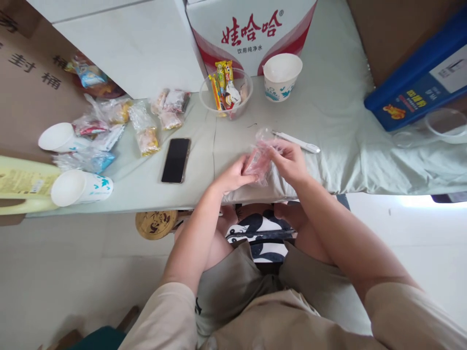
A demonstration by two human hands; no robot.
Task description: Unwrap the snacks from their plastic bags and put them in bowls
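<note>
Near the front edge of the cloth-covered table, my left hand (235, 176) is closed around the lower left side of a clear plastic bag (258, 163) with something pinkish inside. My right hand (290, 158) pinches the upper right part of the same bag. What exactly the bag contains cannot be made out. Just behind my right hand lies a white pen-like utility knife (297, 141). A clear round bowl (207, 104) holding several yellow snack packets (221, 80) stands farther back. Left of my hands a black phone (175, 160) lies flat.
Several bagged snacks (146, 138) lie on the left, among paper cups (69, 187). Another paper cup (282, 80) stands before a white carton (251, 34). At right are a blue box (412, 82) and clear plastic cups (447, 124). A round wooden stool (156, 224) is below the table edge.
</note>
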